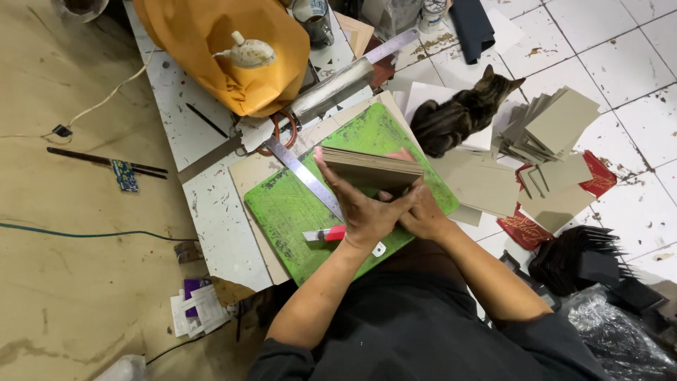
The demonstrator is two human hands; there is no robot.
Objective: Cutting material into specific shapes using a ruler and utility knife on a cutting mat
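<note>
**Camera setup: single head view**

Worn on head, aimed steeply down and forward over own arms. Close to hands (384, 212) on green cutting mat (296, 204); tabletop (211, 233) ahead, tiled floor (620, 49) at right. No second view.

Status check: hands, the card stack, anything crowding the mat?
Both hands, left hand and right hand, clamp the card stack on the green mat. Steel ruler and red cutter alongside. Cat sits close behind.

White worktable (211, 233) (paint-scuffed): green cutting mat (289, 212) at centre, steel ruler (303, 176) across it, orange bag (211, 49) at 12 o'clock.
</note>
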